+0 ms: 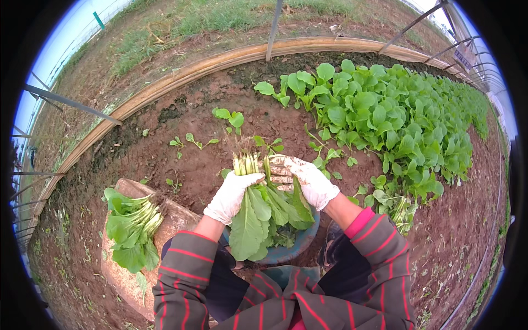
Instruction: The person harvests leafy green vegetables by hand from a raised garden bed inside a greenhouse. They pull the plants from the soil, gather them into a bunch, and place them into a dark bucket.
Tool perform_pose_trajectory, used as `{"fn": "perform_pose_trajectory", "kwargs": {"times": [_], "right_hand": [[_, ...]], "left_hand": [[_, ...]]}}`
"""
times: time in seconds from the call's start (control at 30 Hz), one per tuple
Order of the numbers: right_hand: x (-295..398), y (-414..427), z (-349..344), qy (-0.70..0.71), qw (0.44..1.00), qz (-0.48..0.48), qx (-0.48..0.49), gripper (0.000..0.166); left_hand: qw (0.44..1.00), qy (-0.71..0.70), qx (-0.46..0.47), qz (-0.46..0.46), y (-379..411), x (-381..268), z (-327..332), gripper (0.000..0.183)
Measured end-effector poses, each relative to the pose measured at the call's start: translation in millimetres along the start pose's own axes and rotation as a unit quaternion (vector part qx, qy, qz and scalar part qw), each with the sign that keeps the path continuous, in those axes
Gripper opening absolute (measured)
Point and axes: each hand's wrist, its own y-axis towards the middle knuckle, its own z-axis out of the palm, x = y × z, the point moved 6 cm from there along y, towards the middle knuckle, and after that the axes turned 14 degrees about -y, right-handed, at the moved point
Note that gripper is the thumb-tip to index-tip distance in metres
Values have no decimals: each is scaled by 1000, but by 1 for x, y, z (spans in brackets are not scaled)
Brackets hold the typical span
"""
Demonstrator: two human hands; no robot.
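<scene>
My left hand (235, 193), in a white glove, grips a bunch of leafy greens (249, 222) around its pale stems. The roots (243, 145) point away from me and the broad leaves hang towards me. My right hand (307, 177), in a white glove with muddy fingers, is beside the bunch. Its straight fingers are at a single stem (267, 170); whether they grip it is unclear. Below the bunch, between my feet, stands a blue basin (284, 255), partly covered by the leaves, with greens inside.
At left, a pile of picked greens (134, 227) lies on a tan sack (113, 270). Standing greens (396, 107) fill the bed at right, with uprooted plants (402, 212) near its edge. Small seedlings (200, 141) dot the soil. Metal poles (274, 31) and rolled sheeting (165, 88) line the far side.
</scene>
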Motion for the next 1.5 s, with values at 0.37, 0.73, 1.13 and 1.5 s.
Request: {"fn": "perform_pose_trajectory", "kwargs": {"times": [0.37,0.73,1.13,1.5], "right_hand": [[6,13,13,-130,991,2,-34,25],[12,1,-10,-449,893,3,25,38],[6,-13,79,-800,486,-353,16,34],[10,24,2,-194,965,-28,-172,17]], "left_hand": [[989,140,-37,28,8,-1,-1,26],[993,78,-63,59,4,-16,-29,21],[993,-68,-97,12,5,-2,-27,18],[995,2,-99,18,-1,-8,-24,23]]}}
